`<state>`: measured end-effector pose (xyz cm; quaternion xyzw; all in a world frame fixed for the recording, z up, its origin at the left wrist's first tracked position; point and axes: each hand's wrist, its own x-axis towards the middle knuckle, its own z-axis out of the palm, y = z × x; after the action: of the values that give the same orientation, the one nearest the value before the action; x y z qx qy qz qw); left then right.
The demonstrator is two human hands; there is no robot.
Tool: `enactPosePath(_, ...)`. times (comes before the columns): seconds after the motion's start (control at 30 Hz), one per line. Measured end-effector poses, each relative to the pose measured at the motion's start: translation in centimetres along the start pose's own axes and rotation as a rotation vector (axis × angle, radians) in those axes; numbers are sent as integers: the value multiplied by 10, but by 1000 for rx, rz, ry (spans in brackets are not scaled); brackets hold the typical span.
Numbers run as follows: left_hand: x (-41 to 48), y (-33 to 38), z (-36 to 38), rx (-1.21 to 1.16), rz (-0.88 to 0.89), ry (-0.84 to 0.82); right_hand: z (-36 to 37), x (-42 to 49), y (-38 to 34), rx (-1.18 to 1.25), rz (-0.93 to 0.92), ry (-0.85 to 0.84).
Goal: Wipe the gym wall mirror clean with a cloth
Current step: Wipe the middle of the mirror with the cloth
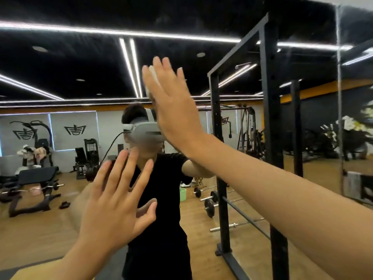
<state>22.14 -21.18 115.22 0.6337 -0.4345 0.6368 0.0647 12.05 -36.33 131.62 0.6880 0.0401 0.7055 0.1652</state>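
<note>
The wall mirror (64, 63) fills almost the whole view and reflects the gym and a person in black. My right hand (173, 106) is raised high near the middle, palm flat toward the glass, pressing a small white cloth (152, 77) against it; only the cloth's edge shows past my fingers. My left hand (119, 201) is lower and to the left, fingers spread wide, palm toward the mirror, holding nothing. Whether it touches the glass cannot be told.
A vertical seam (340, 98) between mirror panels runs down the right side. The reflection shows a black squat rack (268, 118), barbells on the wooden floor, a weight bench (38, 174) at left and a green bucket (182, 194).
</note>
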Motion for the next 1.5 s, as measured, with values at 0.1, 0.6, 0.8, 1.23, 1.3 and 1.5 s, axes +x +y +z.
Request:
enactPosePath(0.1,1,-3,2,-43,11,22,-2,-22,-16,70,-386,-177)
enactPosePath(0.6,1,-4,-2,-50,15,-29,-70,-52,88,-246,547,-24)
enactPosePath(0.8,0,-4,-4,-63,19,17,-39,-80,17,23,-298,-326)
enactPosePath(1.23,77,70,-36,-63,15,-43,-157,-149,226,-180,-266,-331)
enactPosePath(1.3,101,95,-30,-75,63,-37,-169,-161,249,-204,-215,-318)
enactPosePath(1.5,157,153,-12,-80,124,-33,-197,-198,314,-280,37,-329)
